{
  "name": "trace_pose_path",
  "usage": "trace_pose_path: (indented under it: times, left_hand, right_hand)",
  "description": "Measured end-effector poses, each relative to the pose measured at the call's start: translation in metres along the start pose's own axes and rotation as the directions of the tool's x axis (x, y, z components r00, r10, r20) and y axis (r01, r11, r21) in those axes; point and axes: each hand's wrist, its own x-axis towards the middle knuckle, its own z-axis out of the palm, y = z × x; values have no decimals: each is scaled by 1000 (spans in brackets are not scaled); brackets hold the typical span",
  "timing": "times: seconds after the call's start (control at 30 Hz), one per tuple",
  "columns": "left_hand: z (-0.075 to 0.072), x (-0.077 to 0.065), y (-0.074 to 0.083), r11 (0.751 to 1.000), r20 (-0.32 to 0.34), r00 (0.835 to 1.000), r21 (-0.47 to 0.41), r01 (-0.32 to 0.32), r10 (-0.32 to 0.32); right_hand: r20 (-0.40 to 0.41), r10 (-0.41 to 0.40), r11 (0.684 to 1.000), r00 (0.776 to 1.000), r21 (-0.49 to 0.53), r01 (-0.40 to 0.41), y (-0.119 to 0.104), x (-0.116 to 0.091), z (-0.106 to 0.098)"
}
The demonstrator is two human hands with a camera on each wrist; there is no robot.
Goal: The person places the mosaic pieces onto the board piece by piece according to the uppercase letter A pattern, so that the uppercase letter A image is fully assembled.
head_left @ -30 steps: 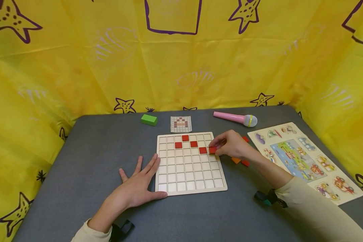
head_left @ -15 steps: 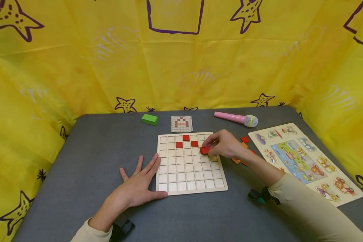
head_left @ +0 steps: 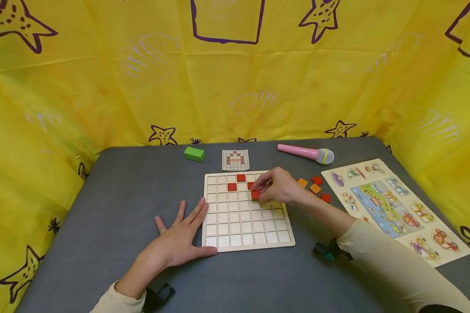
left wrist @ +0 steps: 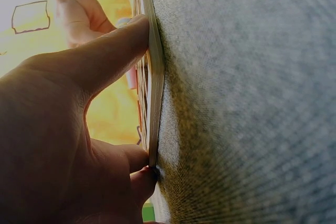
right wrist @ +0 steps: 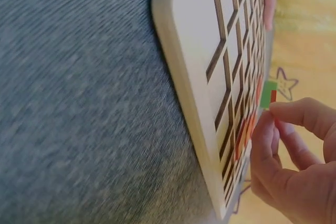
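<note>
Pinching a small red tile (head_left: 256, 194) between thumb and fingertips, the right hand (head_left: 278, 186) holds it over the gridded board (head_left: 248, 249), toward the far side and right of the middle; the right wrist view suggests it is clear of the surface. The tile looks thin, stiff and very light, probably wooden and not easily broken. Two opposite edges seem the best hold, since flat faces could slide under a fingertip.

The left hand (head_left: 179, 241) grips nothing: its fingers are spread, some touching the board's left edge, the thumb at the near corner. The board itself seems rigid and light enough to shift if unsteadied. Other red squares (head_left: 240, 178) sit in its cells.

Right of the board lie loose orange pieces (head_left: 315, 188) and red pieces (head_left: 317, 180), near a picture puzzle (head_left: 450, 255). Beyond it are a pattern card (head_left: 235, 160), a green block (head_left: 194, 154) and a pink microphone (head_left: 303, 152), all on the grey table (head_left: 149, 178).
</note>
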Motion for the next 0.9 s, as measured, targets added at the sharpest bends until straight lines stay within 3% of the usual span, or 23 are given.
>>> trace_pose_path:
  times: [0.53, 0.9]
  left_hand:
    - [-3, -1, -1, 1000, 13, 1000, 4, 17, -17]
    - [-2, 0, -1, 1000, 11, 1000, 14, 10, -10]
  right_hand:
    - [51, -71, 997, 996, 45, 69, -23, 19, 29]
    - [37, -29, 999, 999, 34, 28, -34, 31, 43]
